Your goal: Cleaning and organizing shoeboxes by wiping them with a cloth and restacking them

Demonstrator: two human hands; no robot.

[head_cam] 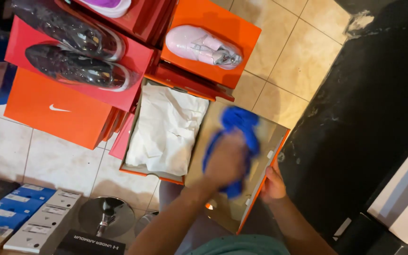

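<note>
My left hand (226, 160) is closed on a blue cloth (239, 123) and presses it against the brown inner side of an orange shoebox lid (272, 137); the hand is motion-blurred. My right hand (273, 182) grips the lid's orange right edge. The lid is hinged open beside the box (129, 163), which holds crumpled white tissue paper (166, 127). The box rests partly on my lap.
Stacked orange and red shoeboxes (57, 111) stand to the left and behind; one carries two black plastic-wrapped shoes (74, 66), another a pink shoe (203, 46). Small blue and white boxes (24, 212) and a chrome stool base (106, 216) sit lower left. A black counter (374, 108) fills the right.
</note>
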